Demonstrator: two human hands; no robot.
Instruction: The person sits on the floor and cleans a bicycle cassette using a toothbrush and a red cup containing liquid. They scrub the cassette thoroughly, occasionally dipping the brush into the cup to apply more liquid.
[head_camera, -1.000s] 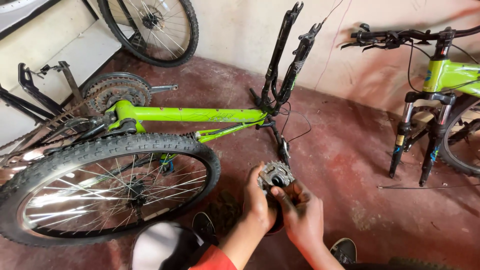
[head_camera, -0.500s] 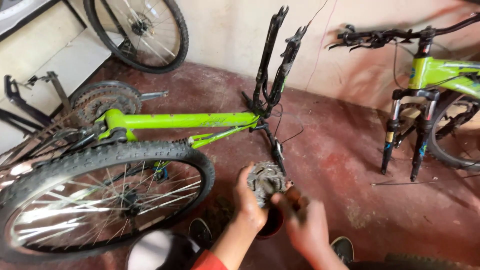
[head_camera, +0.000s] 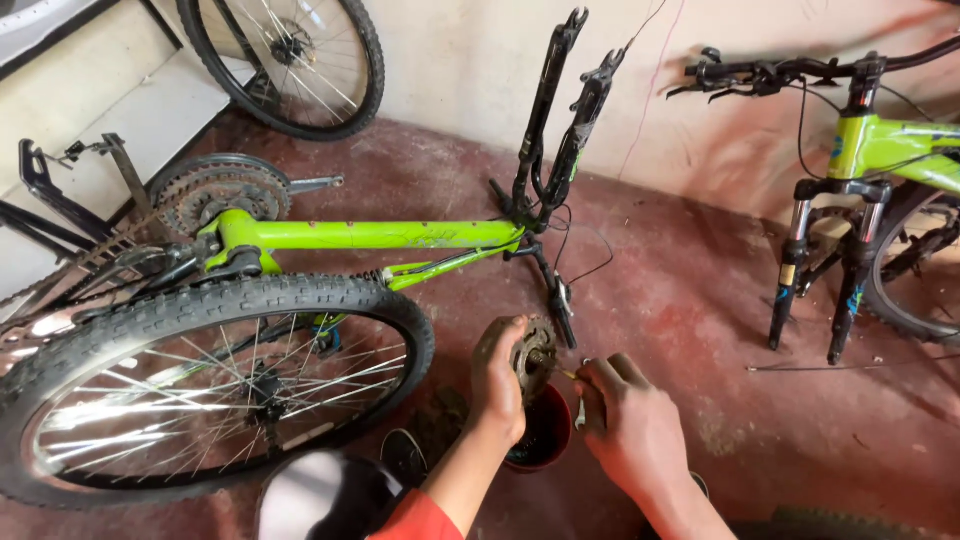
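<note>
Fingers (head_camera: 497, 345) of the left hand (head_camera: 497, 385) are clamped on a greasy steel sprocket cluster (head_camera: 533, 357); the right hand (head_camera: 630, 425) pinches a thin tool (head_camera: 568, 375) at three o'clock. Slipping into the dark red bowl (head_camera: 540, 435) is risked, given grease.

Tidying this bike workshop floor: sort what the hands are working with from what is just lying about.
In hand:
left hand holding greasy sprocket cluster
right hand with small tool
dark red bowl beneath

Lying about:
upturned green bike frame
knobby wheel
second green bike
leaning wheel
</note>
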